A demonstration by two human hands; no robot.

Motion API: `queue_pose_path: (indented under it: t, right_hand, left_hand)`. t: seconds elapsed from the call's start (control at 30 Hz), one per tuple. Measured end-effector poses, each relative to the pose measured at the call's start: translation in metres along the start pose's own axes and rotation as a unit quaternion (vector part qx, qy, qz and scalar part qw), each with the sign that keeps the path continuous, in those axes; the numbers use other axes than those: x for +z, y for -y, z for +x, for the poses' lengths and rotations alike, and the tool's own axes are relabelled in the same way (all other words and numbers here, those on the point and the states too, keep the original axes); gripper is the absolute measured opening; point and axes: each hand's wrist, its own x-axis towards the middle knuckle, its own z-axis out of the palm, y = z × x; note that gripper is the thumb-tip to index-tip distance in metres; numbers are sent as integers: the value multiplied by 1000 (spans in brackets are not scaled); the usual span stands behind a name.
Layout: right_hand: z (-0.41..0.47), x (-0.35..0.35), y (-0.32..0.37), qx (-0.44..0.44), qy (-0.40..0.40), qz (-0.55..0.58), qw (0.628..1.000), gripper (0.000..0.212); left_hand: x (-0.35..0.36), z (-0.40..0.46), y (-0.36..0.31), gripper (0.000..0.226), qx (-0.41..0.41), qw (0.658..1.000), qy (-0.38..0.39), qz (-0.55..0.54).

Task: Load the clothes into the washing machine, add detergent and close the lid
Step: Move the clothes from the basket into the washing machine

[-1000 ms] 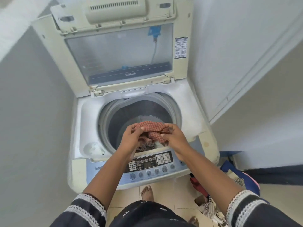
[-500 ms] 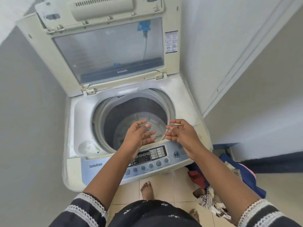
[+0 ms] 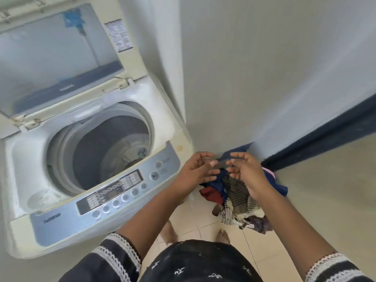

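**Reaching over the clothes pile beside an open washer**

Standing at the left, the washing machine (image 3: 85,159) has its lid (image 3: 59,58) tipped up and back against the wall, with a sticker on the lid's right frame. The drum (image 3: 109,147) lies open below it; a small patch of checked cloth (image 3: 133,161) shows at the drum's near edge, just behind the control panel (image 3: 114,192) with its row of round buttons. A round recess sits in the machine's near left corner.

To the right of the panel, the left hand (image 3: 196,171) hangs in the air with fingers loosely bent and apart, grasping nothing. Just beside it, the right hand (image 3: 247,171) faces it, fingers likewise relaxed and free of any cloth. Their fingertips are near each other but apart.

Below and between both hands, the pile of clothes (image 3: 240,196) lies on the tiled floor (image 3: 325,190) against the wall, right of the machine: dark blue, red, checked and pink pieces heaped together. Bare feet show at the near edge.
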Motion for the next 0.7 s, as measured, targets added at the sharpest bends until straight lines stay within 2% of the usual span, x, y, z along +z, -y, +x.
queue_pose_path:
  t: [0.23, 0.43, 0.57, 0.7]
  right_hand:
    - [46, -93, -69, 100, -38, -56, 993, 20]
    - [102, -139, -131, 145, -34, -160, 976, 7]
    - [137, -154, -184, 163, -11, -278, 947, 20]
    - [165, -157, -245, 167, 76, -393, 901, 35]
  left_hand:
    - [65, 61, 70, 28, -94, 990, 12, 108]
    - [92, 115, 142, 28, -138, 975, 6, 174]
    - [102, 144, 195, 49, -188, 951, 42, 242]
    - [109, 173, 238, 65, -200, 924, 73, 318]
